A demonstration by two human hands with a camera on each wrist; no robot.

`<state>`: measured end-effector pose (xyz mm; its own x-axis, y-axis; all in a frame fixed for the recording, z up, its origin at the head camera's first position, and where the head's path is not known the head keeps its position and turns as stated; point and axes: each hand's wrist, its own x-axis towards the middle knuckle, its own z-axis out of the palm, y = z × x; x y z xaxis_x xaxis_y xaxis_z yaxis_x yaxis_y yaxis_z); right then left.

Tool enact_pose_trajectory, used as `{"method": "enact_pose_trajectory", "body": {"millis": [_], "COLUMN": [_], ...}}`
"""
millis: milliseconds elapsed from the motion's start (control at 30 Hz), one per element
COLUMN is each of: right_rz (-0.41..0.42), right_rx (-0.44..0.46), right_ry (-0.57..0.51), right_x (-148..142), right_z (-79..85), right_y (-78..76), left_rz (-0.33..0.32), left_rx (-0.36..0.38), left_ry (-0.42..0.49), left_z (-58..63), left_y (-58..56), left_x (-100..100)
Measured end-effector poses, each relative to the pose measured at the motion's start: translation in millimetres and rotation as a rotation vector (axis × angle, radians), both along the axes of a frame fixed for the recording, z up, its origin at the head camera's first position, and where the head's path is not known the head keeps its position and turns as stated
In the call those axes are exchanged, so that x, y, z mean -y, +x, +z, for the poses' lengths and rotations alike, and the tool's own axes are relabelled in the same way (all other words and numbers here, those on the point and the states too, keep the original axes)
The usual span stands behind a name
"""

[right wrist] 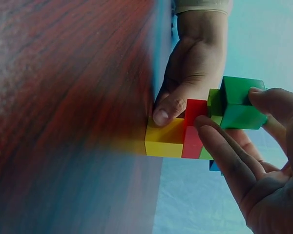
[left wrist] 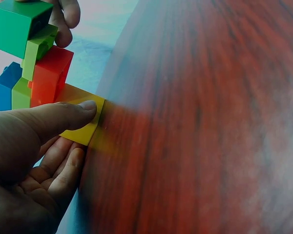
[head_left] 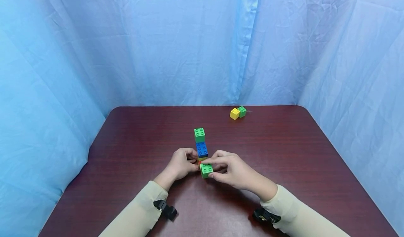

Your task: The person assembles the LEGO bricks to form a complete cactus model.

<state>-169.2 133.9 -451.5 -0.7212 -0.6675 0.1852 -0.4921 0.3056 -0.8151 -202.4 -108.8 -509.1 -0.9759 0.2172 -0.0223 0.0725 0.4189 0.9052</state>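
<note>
A tower of toy building bricks stands on the table between the hands. Its lowest piece is a yellow brick (right wrist: 163,141), pinched by the left hand (head_left: 183,164) between thumb and fingers. Above it comes a red brick (left wrist: 51,73), then lime green pieces. On the far side, a blue brick (head_left: 202,150) carries a green brick (head_left: 199,136). Nearer the person, a second green brick (right wrist: 241,102) sits over a small lime brick (right wrist: 215,102). The right hand (head_left: 235,170) grips this nearer green brick, while another of its fingers lies against the red brick.
A loose yellow brick (head_left: 234,113) and a loose green brick (head_left: 242,111) lie side by side near the back of the dark reddish table (head_left: 142,128). Blue curtains (head_left: 189,47) hang behind it and along both sides.
</note>
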Motion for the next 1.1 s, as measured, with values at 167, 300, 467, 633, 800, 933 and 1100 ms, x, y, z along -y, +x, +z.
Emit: {"method": "enact_pose_trajectory", "body": {"millis": [167,300,467,633,800,933,1100], "right_rz": [-0.002,-0.004,0.006,0.011,0.01,-0.026,-0.126], "right_rx": [0.019,0.011,0.014,0.016,0.005,-0.033,-0.085], "right_ry": [0.019,0.042,0.047,0.035,0.011,0.016,0.056], "right_x": [0.3,0.1,-0.9,-6.5,-18.8,-31.7,-49.1], "right_z": [1.5,2.4,4.0,1.8,-0.9,-5.1,-12.6], "right_y": [0.5,0.1,-0.7,-4.9,-15.6,-29.2,-51.4], "left_rz": [-0.003,-0.002,-0.002,0.004,0.01,0.008,0.004], "left_rx": [-0.006,-0.014,-0.021,-0.01,-0.006,-0.007,-0.002], "left_ry": [0.015,0.016,0.01,0.014,0.018,0.019,0.024], "left_z": [-0.4,-0.8,-1.1,-0.3,-0.3,-0.2,-0.2], "left_y": [-0.2,-0.1,-0.1,0.1,-0.7,-0.6,-0.1], "left_x": [0.2,0.4,0.6,-0.1,-0.4,-0.1,-0.2]}}
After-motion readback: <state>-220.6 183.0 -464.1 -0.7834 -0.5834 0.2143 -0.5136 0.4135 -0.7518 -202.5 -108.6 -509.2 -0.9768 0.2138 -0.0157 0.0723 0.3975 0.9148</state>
